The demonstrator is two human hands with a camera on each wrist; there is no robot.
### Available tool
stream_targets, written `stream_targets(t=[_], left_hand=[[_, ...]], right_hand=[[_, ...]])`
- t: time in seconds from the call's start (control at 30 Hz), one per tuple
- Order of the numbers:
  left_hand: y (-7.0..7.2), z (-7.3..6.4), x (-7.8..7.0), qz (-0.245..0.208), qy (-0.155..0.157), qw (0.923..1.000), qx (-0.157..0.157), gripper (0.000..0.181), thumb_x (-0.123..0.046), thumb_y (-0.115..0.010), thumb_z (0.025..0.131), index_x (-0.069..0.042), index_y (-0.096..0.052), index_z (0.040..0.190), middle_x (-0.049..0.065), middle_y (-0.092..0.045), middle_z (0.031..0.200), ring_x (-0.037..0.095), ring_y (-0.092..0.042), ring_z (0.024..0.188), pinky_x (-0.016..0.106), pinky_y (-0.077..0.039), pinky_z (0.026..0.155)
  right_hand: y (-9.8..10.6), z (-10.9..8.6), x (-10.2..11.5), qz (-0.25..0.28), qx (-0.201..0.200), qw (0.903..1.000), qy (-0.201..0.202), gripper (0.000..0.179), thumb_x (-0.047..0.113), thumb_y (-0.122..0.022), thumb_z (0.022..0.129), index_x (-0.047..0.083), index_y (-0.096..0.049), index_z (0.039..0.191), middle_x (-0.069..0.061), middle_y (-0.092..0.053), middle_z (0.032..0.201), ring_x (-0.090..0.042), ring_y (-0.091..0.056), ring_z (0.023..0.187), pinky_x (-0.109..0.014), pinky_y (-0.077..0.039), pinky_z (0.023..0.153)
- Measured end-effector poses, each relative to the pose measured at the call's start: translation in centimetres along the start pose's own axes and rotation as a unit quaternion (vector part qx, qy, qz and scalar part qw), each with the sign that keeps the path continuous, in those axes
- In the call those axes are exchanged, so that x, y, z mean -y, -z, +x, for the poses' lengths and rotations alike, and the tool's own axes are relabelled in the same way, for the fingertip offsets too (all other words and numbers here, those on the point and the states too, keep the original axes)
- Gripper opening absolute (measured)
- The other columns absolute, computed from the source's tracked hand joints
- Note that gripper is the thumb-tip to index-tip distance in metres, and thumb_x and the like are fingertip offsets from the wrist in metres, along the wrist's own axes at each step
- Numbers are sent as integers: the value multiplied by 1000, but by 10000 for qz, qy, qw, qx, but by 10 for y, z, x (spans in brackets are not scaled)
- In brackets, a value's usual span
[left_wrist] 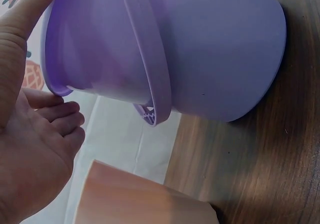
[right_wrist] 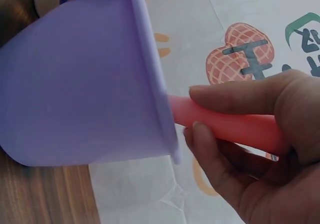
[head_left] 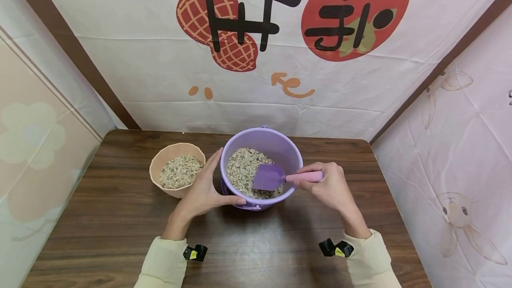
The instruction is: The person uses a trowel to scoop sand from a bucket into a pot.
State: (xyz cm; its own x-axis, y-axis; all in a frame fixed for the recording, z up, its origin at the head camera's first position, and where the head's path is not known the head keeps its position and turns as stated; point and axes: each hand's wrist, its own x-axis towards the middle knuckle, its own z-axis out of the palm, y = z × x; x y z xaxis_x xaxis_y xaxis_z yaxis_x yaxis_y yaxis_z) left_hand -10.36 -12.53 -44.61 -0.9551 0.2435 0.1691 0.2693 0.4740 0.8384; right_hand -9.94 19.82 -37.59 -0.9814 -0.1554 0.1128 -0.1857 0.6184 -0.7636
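Note:
A purple bucket [head_left: 294, 146] holding speckled beige-grey grains [head_left: 244, 163] stands on the table. My left hand [head_left: 204, 190] is spread against its left side. The thumb lies across the near rim, and the fingers [left_wrist: 65, 119] touch the outside near the rim. Inside the bucket, over the grains, is the purple blade of a small shovel [head_left: 269, 177]. My right hand [head_left: 330, 186] pinches its pink handle [right_wrist: 230, 126] between thumb and fingers, just past the right rim. In the right wrist view the bucket wall hides the blade.
To the left of the bucket, close by my left hand, stands a peach bowl [head_left: 158, 170] with similar grains in it. The bucket's handle [left_wrist: 155, 73] hangs down against its side. Behind the brown wooden table [head_left: 120, 217] hangs a printed white cloth [head_left: 160, 74].

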Motion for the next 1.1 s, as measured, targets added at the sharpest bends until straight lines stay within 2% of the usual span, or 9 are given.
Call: stream_targets(t=[0.17,0.33,0.63,0.8,1.1], left_hand=[[0,0,1,-9,-43,10000,-21,141,-56,-98,52,-17,-21,163,6,-27,165,28,-26,149,58,-24,119],[0,0,1,12,-26,10000,-11,141,-56,-98,52,-17,-21,163,6,-27,165,28,-26,149,58,-25,118],[-1,1,1,14,-39,10000,-17,141,-57,-98,52,-17,-21,163,5,-27,165,28,-25,149,58,-24,118],[-1,1,1,35,-39,10000,-6,141,-57,-98,52,-17,-21,163,6,-27,165,28,-25,149,58,-24,118],[-1,1,0,30,-16,10000,-12,141,-55,-99,52,-15,-21,163,9,-27,165,30,-25,149,59,-24,118]], right_hand=[[-2,4,3,-127,292,9993,219,19,13,-90,74,25,-85,88,18,-75,80,-9,-70,79,-28,-53,63],[-9,6,9,-103,506,9986,149,18,12,-90,75,25,-85,87,18,-75,80,-8,-70,78,-28,-53,61],[-24,12,16,-84,325,9994,51,16,12,-89,74,22,-85,85,16,-74,75,-9,-69,76,-28,-54,61],[-31,13,18,87,262,9994,-206,14,15,-89,74,20,-84,87,16,-74,74,-12,-68,77,-30,-54,61],[-35,12,19,419,171,9973,-580,16,9,-85,74,19,-84,87,11,-75,73,-14,-70,76,-31,-55,58]])
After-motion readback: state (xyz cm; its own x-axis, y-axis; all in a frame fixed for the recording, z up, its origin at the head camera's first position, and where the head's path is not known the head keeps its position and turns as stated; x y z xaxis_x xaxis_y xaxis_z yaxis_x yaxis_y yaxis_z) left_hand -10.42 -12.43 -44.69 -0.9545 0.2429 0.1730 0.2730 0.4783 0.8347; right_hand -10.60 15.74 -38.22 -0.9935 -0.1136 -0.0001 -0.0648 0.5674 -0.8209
